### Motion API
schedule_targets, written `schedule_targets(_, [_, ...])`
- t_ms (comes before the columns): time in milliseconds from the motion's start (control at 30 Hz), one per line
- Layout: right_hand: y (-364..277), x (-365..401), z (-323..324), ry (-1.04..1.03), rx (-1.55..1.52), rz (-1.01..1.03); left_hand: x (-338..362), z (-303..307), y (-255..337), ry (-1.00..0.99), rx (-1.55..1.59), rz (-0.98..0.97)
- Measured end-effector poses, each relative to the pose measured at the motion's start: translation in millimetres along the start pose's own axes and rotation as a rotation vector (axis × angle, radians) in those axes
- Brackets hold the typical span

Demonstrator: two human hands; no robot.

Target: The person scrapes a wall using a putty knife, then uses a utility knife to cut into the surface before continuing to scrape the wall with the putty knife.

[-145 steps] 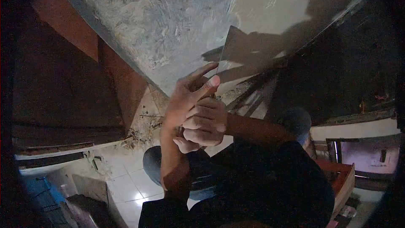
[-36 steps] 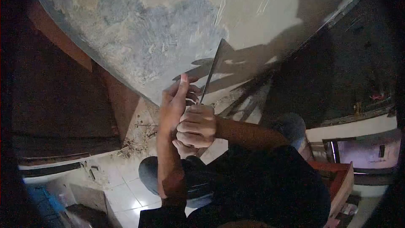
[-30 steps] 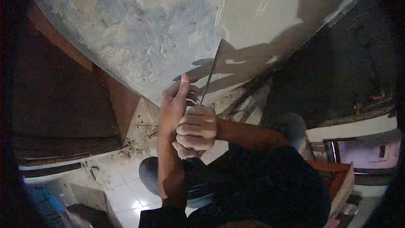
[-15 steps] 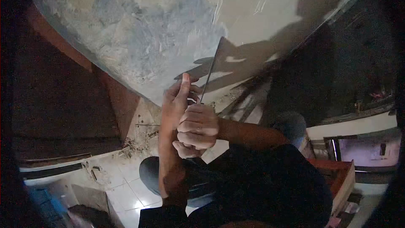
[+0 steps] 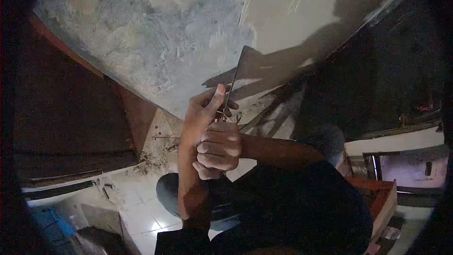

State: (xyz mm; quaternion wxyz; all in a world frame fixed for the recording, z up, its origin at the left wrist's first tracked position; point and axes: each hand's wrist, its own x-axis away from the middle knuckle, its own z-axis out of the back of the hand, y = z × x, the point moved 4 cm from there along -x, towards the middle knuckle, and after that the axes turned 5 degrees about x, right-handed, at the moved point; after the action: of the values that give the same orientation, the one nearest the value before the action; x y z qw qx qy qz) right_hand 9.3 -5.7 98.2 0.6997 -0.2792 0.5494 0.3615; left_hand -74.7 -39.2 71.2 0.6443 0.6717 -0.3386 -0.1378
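I judge the blade [image 5: 235, 78] light, stiff; base hold is correct: right grip [image 5: 219, 145] closed there, left hand [image 5: 202, 109] partly open.

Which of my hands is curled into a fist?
Your right hand: its fingers are curled tight at the base of the thin blade, while your left hand has its thumb raised.

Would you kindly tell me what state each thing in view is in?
Right hand: closed in a fist.
Left hand: partly open, thumb raised; contact with the blade unclear.
Thin-bladed tool: held in the right fist, blade up, tilted, handle hidden.
Large surface: patchy grey and cream, partly shadowed.
Tiled floor: littered in places.
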Motion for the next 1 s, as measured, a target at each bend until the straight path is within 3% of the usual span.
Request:
schedule_targets(100, [0.3, -13.3, 3.8, -0.098, 0.018, -0.031, 1.5, -4.6, 4.3, -0.006, 0.074, -0.073])
schedule_targets(200, [4.7, 1.7, -3.0, -0.02, 0.009, 0.074, -4.3, -0.4, -5.3, -0.03, 0.071, -0.025])
schedule_targets(300, [7.0, 3.4, -1.1, -0.086, 0.013, 0.074, -0.3, -2.5, -3.8, -0.075, 0.175, 0.044])
schedule_targets(667, [13.9, 2.0, 5.4, 0.009, 0.092, 0.032, -1.8, -12.7, 0.2, -0.146, 0.332, 0.047])
schedule_targets(767, [14.2, 0.2, 6.3, -0.055, 0.052, 0.029, -4.7, -11.2, -5.1, -0.135, 0.334, 0.104])
schedule_targets(867, [12.4, -1.6, 8.7, -0.1, 0.025, -0.013, -2.7, -12.1, 1.3, -0.081, 0.172, 0.027])
schedule_targets(933, [9.5, -11.8, 10.2, -0.275, 0.052, -0.007, -5.2, -11.7, -2.7, -0.175, 0.245, 0.006])
schedule_targets(1000, [5.0, -3.5, 4.0, -0.2, 0.047, -0.016, -5.8, -8.9, -6.5, -0.167, 0.234, 0.011])
